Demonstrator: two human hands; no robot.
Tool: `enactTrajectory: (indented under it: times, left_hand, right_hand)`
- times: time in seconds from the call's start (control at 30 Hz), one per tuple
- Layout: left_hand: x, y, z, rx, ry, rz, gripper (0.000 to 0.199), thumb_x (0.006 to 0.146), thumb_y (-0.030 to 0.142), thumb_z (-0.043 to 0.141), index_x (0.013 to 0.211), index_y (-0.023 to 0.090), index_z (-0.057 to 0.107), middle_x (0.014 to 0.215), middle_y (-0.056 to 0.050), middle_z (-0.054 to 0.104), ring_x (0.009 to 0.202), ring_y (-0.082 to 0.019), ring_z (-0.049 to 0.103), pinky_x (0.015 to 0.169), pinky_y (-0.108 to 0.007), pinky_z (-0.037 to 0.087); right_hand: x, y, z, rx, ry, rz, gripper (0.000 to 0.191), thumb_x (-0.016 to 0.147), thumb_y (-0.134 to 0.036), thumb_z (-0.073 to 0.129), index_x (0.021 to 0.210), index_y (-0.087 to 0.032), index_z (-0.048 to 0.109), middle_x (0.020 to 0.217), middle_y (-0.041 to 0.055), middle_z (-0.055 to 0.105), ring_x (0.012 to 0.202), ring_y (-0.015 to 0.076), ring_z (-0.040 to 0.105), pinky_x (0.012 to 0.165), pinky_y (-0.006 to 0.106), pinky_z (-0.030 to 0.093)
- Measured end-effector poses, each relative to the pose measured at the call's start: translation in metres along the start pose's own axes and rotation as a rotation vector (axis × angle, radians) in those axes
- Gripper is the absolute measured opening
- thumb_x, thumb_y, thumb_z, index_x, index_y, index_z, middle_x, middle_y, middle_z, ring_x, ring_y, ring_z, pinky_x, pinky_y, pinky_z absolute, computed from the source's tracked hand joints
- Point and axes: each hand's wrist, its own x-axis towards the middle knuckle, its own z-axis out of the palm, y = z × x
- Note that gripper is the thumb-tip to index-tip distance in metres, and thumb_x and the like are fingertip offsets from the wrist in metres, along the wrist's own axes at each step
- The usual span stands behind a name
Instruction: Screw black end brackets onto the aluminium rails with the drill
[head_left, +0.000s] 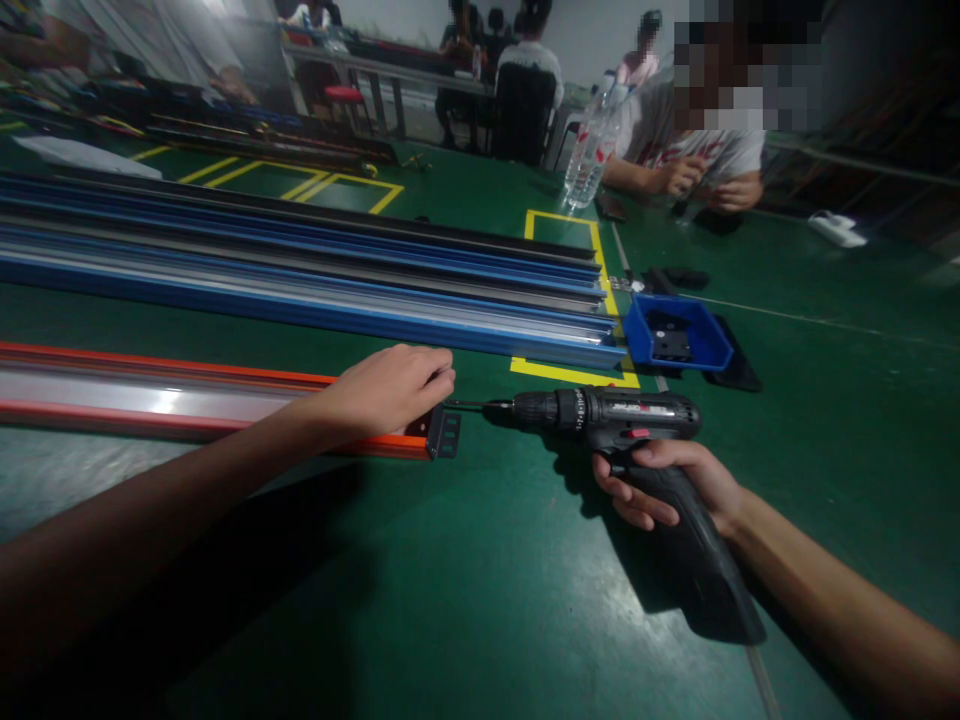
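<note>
My right hand [660,485] is wrapped round the grip of a black cordless drill [637,415], which points left. Its long thin bit [480,405] reaches to the end of an orange metal profile [262,428] lying on the table. A black slotted end bracket [448,437] sits at that end of the profile. My left hand [401,385] rests over the profile's end, beside the bit's tip, with its fingers curled down. What those fingers hold, if anything, is hidden.
Blue and black profiles [315,290] lie side by side behind the orange one. To their right stands a blue bin [679,335] with black parts inside. Clear bottles [589,150] stand farther back, near a seated person [675,150]. A white power strip [836,230] lies far right.
</note>
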Motion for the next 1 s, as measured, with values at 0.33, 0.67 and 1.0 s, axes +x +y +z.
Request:
enactTrajectory:
  times: [0.33,0.67,1.0]
  left_hand:
    - [0.0011,-0.0002,0.0012,0.007,0.000,-0.007,0.035,0.102,0.042,0.036,0.076,0.022,0.050,0.076,-0.003,0.061,0.067,-0.017,0.053,0.060,-0.031,0.025]
    - [0.0007,0.0000,0.0006,0.011,0.003,0.005,0.035,0.102,0.040,0.037,0.076,0.021,0.051,0.078,-0.004,0.064,0.067,-0.017,0.055,0.060,-0.030,0.028]
    - [0.0005,0.0004,0.0006,0.001,0.002,0.004,0.035,0.102,0.041,0.037,0.077,0.021,0.052,0.076,-0.003,0.063,0.068,-0.017,0.054,0.061,-0.030,0.027]
  right_hand:
    - [-0.0003,-0.0009,0.0022,-0.003,0.013,0.011,0.031,0.091,-0.026,0.058,0.106,-0.003,0.071,0.081,0.0080,0.068,0.043,0.0048,0.052,0.059,0.023,0.056]
    - [0.0004,-0.0001,0.0008,-0.005,-0.005,-0.012,0.031,0.092,-0.027,0.058,0.107,-0.002,0.071,0.082,0.0084,0.068,0.043,0.0050,0.052,0.059,0.022,0.056]
    - [0.0011,-0.0005,0.0019,-0.013,-0.001,-0.006,0.033,0.091,-0.027,0.057,0.106,-0.002,0.072,0.082,0.0090,0.069,0.042,0.0047,0.052,0.059,0.023,0.057]
